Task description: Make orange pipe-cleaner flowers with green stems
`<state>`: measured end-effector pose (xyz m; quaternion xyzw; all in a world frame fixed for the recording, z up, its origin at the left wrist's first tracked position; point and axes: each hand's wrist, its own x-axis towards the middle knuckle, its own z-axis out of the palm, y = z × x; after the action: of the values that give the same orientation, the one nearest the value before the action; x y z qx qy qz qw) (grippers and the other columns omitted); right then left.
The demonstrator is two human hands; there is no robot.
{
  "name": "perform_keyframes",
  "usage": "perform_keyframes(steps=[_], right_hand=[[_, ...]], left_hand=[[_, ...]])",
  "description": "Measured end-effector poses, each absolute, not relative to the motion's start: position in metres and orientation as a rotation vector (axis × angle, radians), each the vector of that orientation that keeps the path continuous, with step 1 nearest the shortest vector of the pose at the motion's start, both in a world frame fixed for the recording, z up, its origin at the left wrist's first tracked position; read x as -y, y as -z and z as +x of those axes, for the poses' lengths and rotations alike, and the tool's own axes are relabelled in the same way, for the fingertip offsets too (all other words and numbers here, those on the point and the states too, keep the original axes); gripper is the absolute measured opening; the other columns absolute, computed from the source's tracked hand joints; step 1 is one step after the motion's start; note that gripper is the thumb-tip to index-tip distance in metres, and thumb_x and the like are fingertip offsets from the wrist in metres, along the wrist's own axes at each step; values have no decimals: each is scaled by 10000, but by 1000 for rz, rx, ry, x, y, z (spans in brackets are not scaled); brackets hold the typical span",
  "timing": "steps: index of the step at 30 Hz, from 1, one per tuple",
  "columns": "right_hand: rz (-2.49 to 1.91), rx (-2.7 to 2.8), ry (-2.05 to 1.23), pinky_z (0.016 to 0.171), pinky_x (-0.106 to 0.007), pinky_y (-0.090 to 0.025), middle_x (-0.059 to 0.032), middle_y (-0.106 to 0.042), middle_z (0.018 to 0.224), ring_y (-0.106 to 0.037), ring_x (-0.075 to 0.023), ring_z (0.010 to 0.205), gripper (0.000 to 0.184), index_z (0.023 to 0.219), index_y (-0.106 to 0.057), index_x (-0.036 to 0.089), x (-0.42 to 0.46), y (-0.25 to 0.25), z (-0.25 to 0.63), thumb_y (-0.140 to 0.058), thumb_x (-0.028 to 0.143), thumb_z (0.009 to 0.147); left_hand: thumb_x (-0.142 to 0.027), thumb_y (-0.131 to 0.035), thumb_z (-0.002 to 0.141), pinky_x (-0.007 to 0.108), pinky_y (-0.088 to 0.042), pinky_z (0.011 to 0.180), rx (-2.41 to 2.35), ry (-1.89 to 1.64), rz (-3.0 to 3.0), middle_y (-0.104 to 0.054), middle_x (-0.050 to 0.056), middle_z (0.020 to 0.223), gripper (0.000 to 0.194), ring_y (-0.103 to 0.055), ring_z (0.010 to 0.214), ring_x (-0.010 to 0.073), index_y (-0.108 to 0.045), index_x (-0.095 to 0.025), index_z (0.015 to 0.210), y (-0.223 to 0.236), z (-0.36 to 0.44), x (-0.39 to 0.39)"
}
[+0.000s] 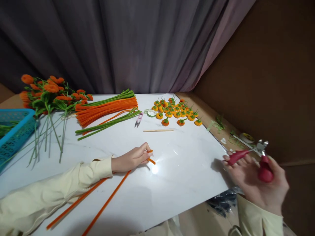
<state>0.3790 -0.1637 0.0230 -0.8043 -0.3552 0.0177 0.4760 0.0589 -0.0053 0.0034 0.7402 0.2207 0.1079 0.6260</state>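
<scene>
My left hand (133,159) rests on the white board (187,170) with its fingers pinched on the ends of two long orange pipe cleaners (103,200) that run back toward me. My right hand (256,177) hovers past the board's right edge, closed round red-handled pliers (248,159) whose metal jaws point right. Both arms wear cream sleeves.
A bundle of orange and green pipe cleaners (105,109) lies at the back, with pink snips (139,118), a tape roll (151,113) and a wooden stick (158,130). Several small orange pumpkins (176,111) sit back right. Orange flowers (49,93) and a blue basket (13,131) are left.
</scene>
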Motion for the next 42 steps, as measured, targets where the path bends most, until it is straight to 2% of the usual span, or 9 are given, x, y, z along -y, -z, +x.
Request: perform_keyframes(steps=[2,5,8,10,16,22,28,32,42], right_hand=[[-1626,815,-526,769,-513,-508,-180,-616,1101,-636,-325,935,536,1204,-537,244,154,-22,357,-229,527,870],[-1411,847,-776,782,-486,-494,-126,-625,961,-624,-293,873,374,981,-560,218,140,-15,323,-344,492,845],[-1444,1045,-737,753,-374,-487,-66,-600,853,-589,-228,797,269,921,-561,199,131,-8,292,-500,442,825],[-1553,1174,-696,738,-318,-477,-49,-602,864,-575,-207,802,271,953,-568,197,127,-8,274,-572,421,800],[-1592,1391,-535,663,-255,-462,-30,-587,868,-553,-170,755,248,967,-568,206,125,-11,244,-632,341,770],[-1626,1416,-512,643,-239,-436,-11,-563,805,-532,-142,702,115,872,-564,197,124,-6,236,-603,244,775],[-1627,1489,-397,646,-247,-434,-24,-577,804,-541,-146,711,180,875,-568,186,125,-1,231,-640,325,786],[-1623,1542,-354,665,-261,-439,-36,-577,817,-545,-152,727,188,903,-565,176,126,2,229,-632,317,798],[-1626,1527,-342,638,-252,-427,-25,-560,785,-529,-137,691,154,876,-555,178,126,-1,224,-614,307,815]], left_hand=[[-553,-351,878,216,-361,563,-517,-248,1692,-295,-76,624,355,-283,553,87,-325,-209,794,-4,60,5],[-549,-335,884,224,-394,598,-541,-255,1724,-381,-44,685,358,-348,608,97,-361,-202,798,-5,60,5],[-509,-320,902,226,-394,598,-551,-262,1758,-426,-27,720,331,-375,623,102,-398,-196,827,-7,60,5],[-478,-313,913,227,-393,603,-552,-264,1767,-435,-22,731,313,-387,632,106,-417,-190,848,-6,59,5],[-404,-283,937,225,-329,559,-546,-319,1919,-404,-42,628,293,-367,562,107,-461,-183,865,-4,57,3],[-328,-286,936,219,-319,538,-571,-492,2045,-398,-48,585,275,-367,514,99,-505,-172,880,-4,55,5],[-266,-294,937,204,-348,548,-530,-604,2113,-460,-40,609,249,-399,508,92,-520,-166,908,-1,53,7],[-233,-303,934,198,-380,594,-499,-665,2132,-562,5,743,223,-483,594,97,-514,-166,909,0,54,8],[-208,-306,937,194,-393,599,-484,-708,2148,-562,3,741,206,-485,579,92,-508,-170,918,1,53,8]])
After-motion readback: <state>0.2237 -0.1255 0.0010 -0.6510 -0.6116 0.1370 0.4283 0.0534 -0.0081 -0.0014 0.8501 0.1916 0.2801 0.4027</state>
